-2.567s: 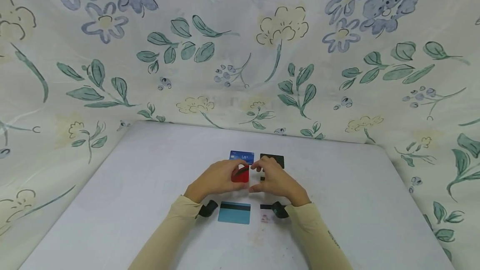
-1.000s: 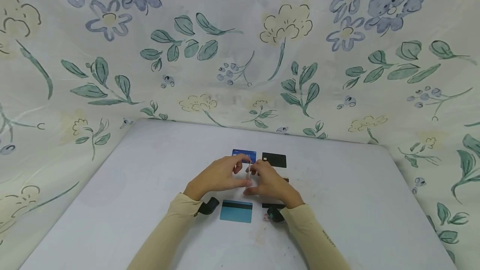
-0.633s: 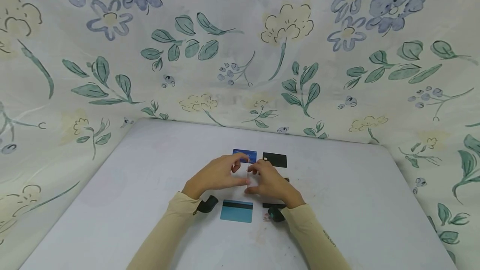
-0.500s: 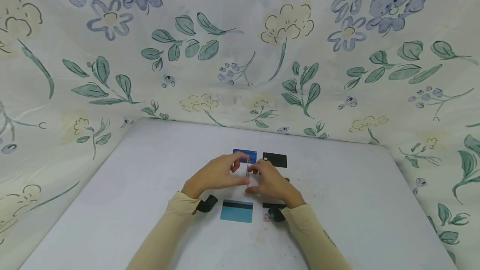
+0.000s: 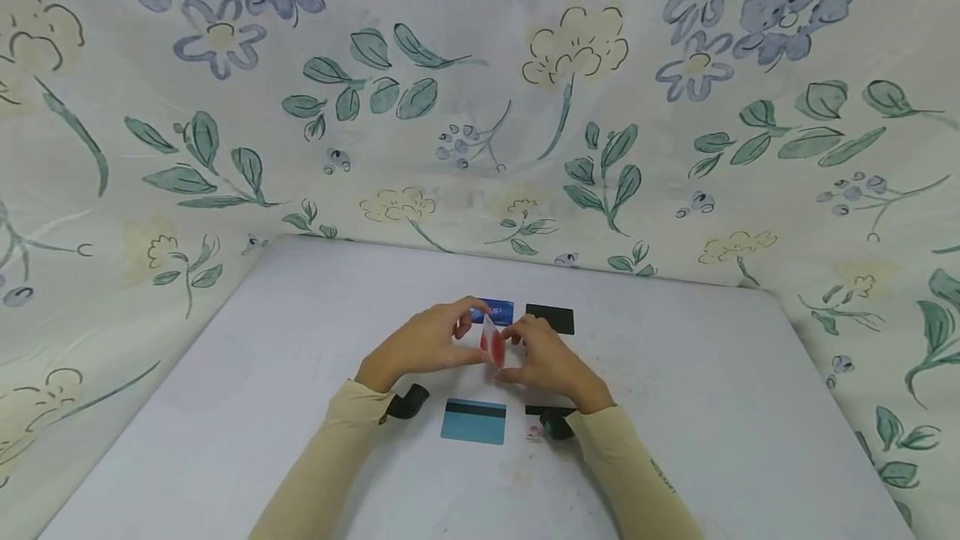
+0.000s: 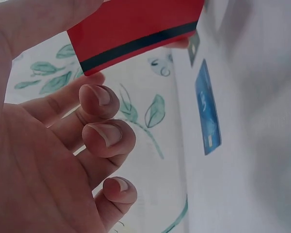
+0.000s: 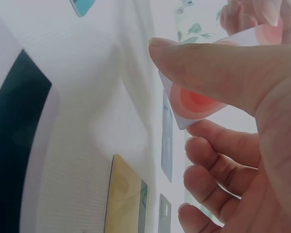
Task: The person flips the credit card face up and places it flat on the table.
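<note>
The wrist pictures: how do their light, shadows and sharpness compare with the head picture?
Left wrist view: dimmer, broad soft shadows on the white table, a clear-edged stripe on the red card; right wrist view: pale and washed out, soft shadows too; head view: more even light, but the card's pattern is hard to make out.

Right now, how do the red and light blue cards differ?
The left hand and right hand hold up the red card; the light blue card lies flat on the table. In the head view, the red card looks narrow, the light blue card wide. Each has a dark stripe.
</note>
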Demonstrator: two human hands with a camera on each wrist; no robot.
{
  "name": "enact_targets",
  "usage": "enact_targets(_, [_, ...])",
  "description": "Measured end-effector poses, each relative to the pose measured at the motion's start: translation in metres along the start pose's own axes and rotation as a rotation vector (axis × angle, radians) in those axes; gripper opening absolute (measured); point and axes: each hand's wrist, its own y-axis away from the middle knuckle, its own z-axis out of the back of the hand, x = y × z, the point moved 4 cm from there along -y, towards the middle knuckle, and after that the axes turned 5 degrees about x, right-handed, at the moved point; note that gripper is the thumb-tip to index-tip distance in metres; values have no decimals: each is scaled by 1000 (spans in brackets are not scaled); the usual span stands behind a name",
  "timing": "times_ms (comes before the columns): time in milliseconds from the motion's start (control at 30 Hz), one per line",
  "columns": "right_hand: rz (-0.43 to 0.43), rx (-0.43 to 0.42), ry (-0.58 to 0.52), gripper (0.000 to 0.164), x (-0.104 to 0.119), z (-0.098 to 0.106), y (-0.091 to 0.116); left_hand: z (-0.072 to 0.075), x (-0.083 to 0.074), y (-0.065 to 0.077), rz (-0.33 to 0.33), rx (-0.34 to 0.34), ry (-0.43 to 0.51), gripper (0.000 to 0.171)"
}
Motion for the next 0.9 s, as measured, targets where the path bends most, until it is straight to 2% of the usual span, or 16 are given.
enact_targets(133, [9, -5, -3, 55, 0, 2, 1, 1, 4, 0, 17, 3, 3, 67])
enact_targets(467, [-12, -18, -5, 54, -5, 1, -1, 1, 11, -1, 112, 30, -38, 68])
enact_targets(900, [-28, -14, 2, 54, -7, 2, -1, 4, 12, 3, 145, 59, -110, 63])
